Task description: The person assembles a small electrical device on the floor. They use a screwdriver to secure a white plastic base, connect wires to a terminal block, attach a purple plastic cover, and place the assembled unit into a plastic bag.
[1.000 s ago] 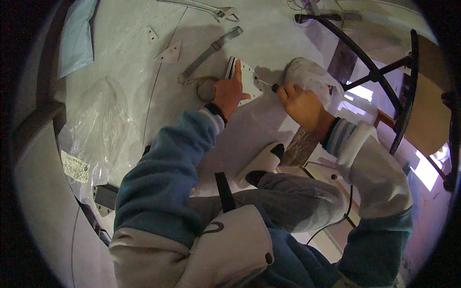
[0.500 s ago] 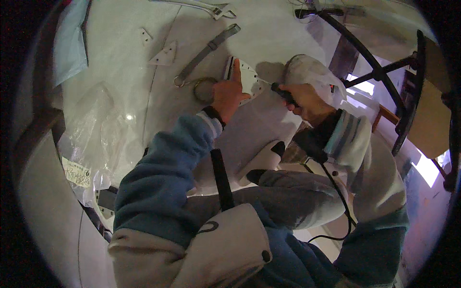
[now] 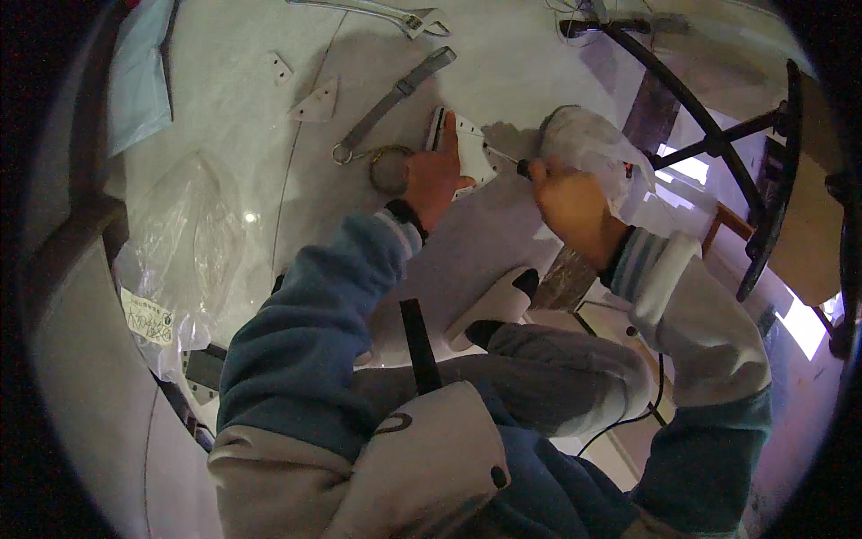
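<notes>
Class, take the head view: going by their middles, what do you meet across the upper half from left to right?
Blue packet, small plate, triangular plate, strap, left hand, plate beneath it, screwdriver, right hand, black frame.

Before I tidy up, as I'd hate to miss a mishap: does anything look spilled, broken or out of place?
Nothing looks spilled or broken. Only the clear plastic bag at the left seems untidy, lying crumpled. The left hand rests on the perforated white plate; the right hand holds the screwdriver.
</notes>
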The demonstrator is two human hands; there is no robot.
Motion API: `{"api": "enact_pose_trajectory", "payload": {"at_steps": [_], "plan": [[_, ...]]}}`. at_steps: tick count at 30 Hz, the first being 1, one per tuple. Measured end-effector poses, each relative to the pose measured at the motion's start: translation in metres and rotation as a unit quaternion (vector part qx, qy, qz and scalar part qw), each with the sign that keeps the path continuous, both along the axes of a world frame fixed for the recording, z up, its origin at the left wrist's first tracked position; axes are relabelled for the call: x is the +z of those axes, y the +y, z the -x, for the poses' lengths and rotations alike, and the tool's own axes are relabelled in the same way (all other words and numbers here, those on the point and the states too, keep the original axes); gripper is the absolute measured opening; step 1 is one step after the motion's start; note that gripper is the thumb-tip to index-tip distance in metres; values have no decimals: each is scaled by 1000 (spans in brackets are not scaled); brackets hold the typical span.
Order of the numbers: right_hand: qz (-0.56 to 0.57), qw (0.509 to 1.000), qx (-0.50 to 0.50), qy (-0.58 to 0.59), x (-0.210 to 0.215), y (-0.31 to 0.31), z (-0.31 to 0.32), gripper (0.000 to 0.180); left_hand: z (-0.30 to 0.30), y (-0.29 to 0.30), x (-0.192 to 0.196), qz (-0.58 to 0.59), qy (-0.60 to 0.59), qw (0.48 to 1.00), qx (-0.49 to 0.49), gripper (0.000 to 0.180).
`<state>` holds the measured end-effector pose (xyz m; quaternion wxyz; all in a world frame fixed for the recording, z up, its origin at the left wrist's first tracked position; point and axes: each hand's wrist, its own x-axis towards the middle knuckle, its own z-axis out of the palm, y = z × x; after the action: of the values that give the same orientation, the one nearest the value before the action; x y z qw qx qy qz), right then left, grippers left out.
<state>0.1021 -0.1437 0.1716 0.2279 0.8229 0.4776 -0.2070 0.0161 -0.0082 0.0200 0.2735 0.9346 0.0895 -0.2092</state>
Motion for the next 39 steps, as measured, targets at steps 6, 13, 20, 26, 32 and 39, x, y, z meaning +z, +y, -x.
{"api": "enact_pose_trajectory", "payload": {"at_steps": [6,13,20,26,32,39], "plan": [[-21,826,-526,204,-9,6,-33,25,-4,-1,-1,40,20,999,8,117],[-98,555,-778,278,1,-3,-17,25,5,-2,-6,41,-18,999,27,116],[-148,988,32,-1,9,-4,-3,28,-1,-6,-4,28,-3,999,41,117],[-61,996,-47,50,7,1,2,24,-3,-7,-6,-29,41,999,-7,119],[-134,857,-477,140,-14,4,-15,20,-1,-7,-12,20,10,1000,16,119],[-94,658,-689,289,-2,4,-27,22,4,1,4,3,-19,1000,-7,115]]}}
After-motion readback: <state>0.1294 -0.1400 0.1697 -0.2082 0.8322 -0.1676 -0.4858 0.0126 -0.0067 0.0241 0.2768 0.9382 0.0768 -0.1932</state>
